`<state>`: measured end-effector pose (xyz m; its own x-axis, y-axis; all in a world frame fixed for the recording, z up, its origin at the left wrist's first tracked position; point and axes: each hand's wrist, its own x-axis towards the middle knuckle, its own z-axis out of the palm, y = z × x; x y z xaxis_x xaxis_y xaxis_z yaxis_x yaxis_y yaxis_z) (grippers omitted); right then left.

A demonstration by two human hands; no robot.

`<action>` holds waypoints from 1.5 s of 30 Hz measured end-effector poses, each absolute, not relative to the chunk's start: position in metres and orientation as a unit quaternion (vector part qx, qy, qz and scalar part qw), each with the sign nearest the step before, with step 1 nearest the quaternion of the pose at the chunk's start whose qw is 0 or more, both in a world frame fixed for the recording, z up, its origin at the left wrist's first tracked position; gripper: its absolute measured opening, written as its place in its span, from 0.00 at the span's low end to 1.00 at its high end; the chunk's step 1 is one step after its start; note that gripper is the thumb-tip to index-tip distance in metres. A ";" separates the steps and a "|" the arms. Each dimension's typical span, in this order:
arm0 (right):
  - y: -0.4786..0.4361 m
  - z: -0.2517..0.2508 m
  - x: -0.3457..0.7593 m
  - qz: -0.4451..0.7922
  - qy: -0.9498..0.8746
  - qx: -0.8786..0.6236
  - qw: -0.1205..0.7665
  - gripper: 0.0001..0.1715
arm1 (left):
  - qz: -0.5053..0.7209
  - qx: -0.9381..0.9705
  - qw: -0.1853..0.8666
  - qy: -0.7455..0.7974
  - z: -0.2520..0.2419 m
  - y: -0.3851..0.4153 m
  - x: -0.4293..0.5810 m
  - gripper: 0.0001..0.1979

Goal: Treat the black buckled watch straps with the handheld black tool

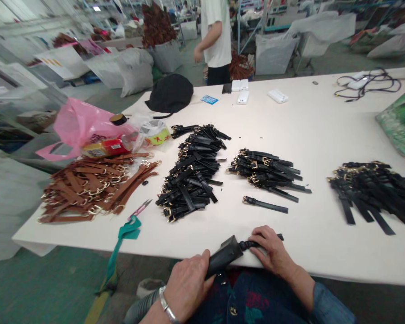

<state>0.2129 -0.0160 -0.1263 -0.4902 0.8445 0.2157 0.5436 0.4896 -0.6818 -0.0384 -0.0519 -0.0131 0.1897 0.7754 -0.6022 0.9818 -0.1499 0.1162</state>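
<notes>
At the desk's (330,256) near edge, the left hand (189,281) is gripping a black tool (224,257) that is slanting toward the right hand (270,249), which is pinching a strap (246,245) at the tool's wide end, its length running roughly rightward.

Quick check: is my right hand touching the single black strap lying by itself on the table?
Apart. The head view shows bare white tabletop between the right hand and the single black strap.
</notes>
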 end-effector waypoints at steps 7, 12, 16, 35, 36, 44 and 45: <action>-0.015 -0.123 0.211 0.280 -0.811 -0.435 0.273 0.12 | -0.192 0.734 0.227 0.610 -0.012 -0.042 -0.025 0.15; -0.015 -0.127 0.212 0.278 -0.814 -0.425 0.280 0.12 | -0.206 0.723 0.238 0.615 -0.013 -0.047 -0.035 0.16; -0.016 -0.128 0.213 0.284 -0.816 -0.422 0.275 0.12 | -0.207 0.734 0.230 0.605 -0.012 -0.049 -0.036 0.17; -0.014 -0.130 0.218 0.310 -0.803 -0.424 0.283 0.13 | -0.196 0.715 0.218 0.635 -0.002 -0.039 -0.036 0.15; -0.014 -0.130 0.218 0.311 -0.802 -0.423 0.284 0.13 | -0.197 0.719 0.224 0.627 -0.001 -0.039 -0.030 0.15; -0.011 -0.117 0.226 0.334 -0.811 -0.394 0.273 0.17 | -0.244 0.748 0.205 0.582 -0.003 -0.032 -0.004 0.20; -0.011 -0.117 0.227 0.332 -0.811 -0.395 0.275 0.16 | -0.253 0.748 0.199 0.580 -0.001 -0.030 -0.005 0.20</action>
<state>0.2267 -0.0113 -0.1166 -0.5364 0.8238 0.1834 0.4580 0.4666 -0.7566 -0.0048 -0.0305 -0.0013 0.1979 0.7673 -0.6100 0.9690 -0.2472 0.0033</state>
